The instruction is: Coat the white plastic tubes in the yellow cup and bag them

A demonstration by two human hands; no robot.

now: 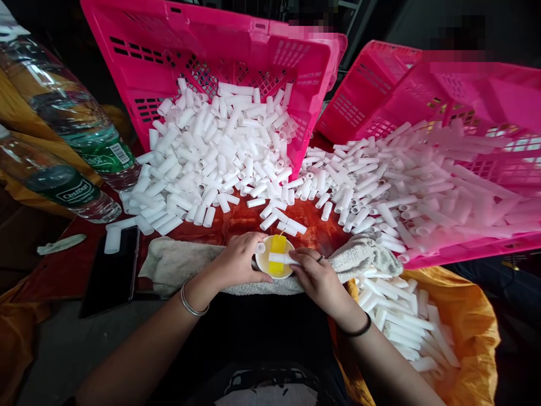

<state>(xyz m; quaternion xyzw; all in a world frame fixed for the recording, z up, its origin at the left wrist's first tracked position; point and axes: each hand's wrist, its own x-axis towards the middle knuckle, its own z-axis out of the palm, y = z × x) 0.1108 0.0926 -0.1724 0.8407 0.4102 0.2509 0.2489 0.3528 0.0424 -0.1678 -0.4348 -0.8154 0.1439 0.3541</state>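
My right hand [316,273] pinches a short white plastic tube [282,259], held level over a small white bowl [289,270]. A yellow piece [277,246] stands in the bowl, partly behind that tube. On the bowl's left side, my left hand [239,260] curls its fingers and thumb around another short white tube [259,248], whose open end shows. The left thumb reaches the bowl's near rim; whether it presses on the bowl I cannot tell. Under the bowl and my hands lies a grey-white towel [181,263] along the table edge.
Two pink crates [313,84] lie tipped toward me, white tubes [220,146] spilling from them onto the red table [236,221]. Longer white pieces fill an orange sack [477,321] at lower right. At left stand water bottles [80,192] and a black phone [112,276].
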